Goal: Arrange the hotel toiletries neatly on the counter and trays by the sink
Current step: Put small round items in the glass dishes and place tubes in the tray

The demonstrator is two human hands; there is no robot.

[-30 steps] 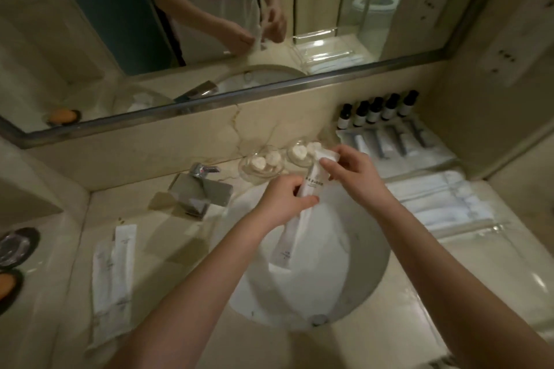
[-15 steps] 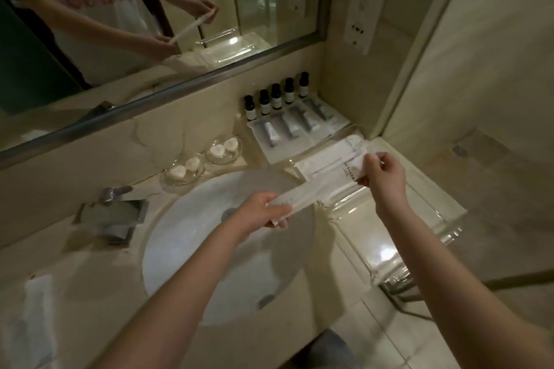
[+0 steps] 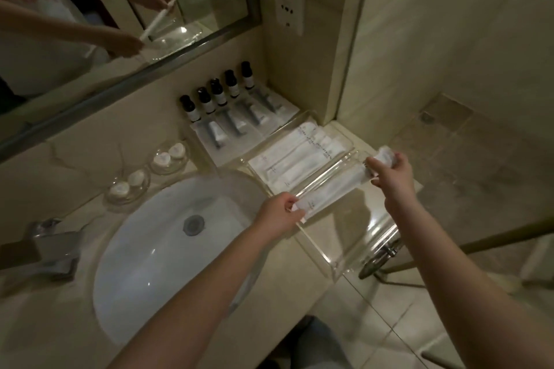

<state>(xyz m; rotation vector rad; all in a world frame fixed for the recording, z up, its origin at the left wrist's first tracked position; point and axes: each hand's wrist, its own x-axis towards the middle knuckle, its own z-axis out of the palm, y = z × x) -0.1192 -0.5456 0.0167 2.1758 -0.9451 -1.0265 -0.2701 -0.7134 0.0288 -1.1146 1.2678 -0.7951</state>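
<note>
White, print blurred beyond reading, the long sachet (image 3: pixel 332 189) was pinched at either end by left hand (image 3: pixel 277 214) and right hand (image 3: pixel 389 178) over a clear tray (image 3: pixel 359 234).

Long white packet (image 3: pixel 329 189), perhaps a toothbrush, held over clear tray (image 3: pixel 353 228)

Long white packet (image 3: pixel 332 189): matt, paper-like wrapper, crumpled at its far end. Clear tray (image 3: pixel 359 237): transparent and glossy, plastic or glass, with bright reflections along its walls. Basin (image 3: pixel 144 263): smooth, glossy white, ceramic in look. Drain (image 3: pixel 194 225): dull grey metal. Faucet (image 3: pixel 57 252): satin-finished metal. Counter (image 3: pixel 75 213): polished beige stone with fine veins. Small bottles (image 3: pixel 216 96): dark and glossy, with matt white labels. Round dishes (image 3: pixel 129 189): clear glass. Mirror frame (image 3: pixel 129 87): brushed metal. Floor tiles (image 3: pixel 467 141): matt, mottled stone.
</note>
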